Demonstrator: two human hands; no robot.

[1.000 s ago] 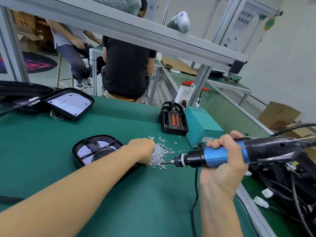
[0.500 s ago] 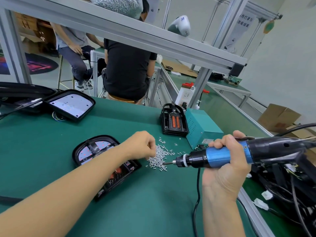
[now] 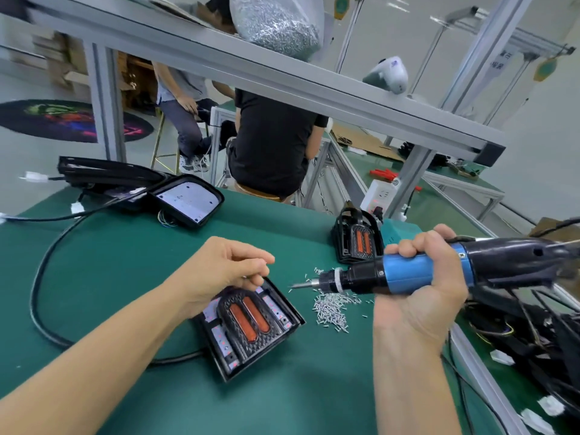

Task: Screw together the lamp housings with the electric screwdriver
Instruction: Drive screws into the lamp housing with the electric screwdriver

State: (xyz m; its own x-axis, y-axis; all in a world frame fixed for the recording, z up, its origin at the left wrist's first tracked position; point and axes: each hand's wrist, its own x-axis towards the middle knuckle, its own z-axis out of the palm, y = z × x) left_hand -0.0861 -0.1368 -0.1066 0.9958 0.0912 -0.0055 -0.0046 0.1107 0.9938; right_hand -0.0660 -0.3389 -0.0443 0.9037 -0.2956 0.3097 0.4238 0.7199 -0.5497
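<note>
Leftmost, a thick black cable [image 3: 47, 268] loops across the green bench mat [image 3: 110, 277], and behind it at the far edge lies another lamp housing [image 3: 188, 200] with its pale board facing up. Next comes the left hand [image 3: 226, 268], poised just above the far corner of the lamp housing [image 3: 251, 324] being worked on, which lies flat on the mat with its two orange lenses upward; the fingers are curled in with thumb and fingertips [image 3: 262, 266] drawn together, seemingly pinching a small screw, though the screw itself is too small to make out for certain. To the right of the housing sits the loose pile of screws [image 3: 331, 309], and above it the bit of the electric screwdriver [image 3: 408, 273] points left toward the left hand, held level. The right hand [image 3: 420, 296] wraps the blue barrel firmly, fingers closed over the top. Further back, a third housing [image 3: 357, 240] stands by a teal box [image 3: 397, 229]. To do this step well, I judge the screw should be seated squarely on the bit tip or in its hole first, then the driver swung upright over the housing so that the thread starts straight; the left hand can steady the housing against twisting.
</note>
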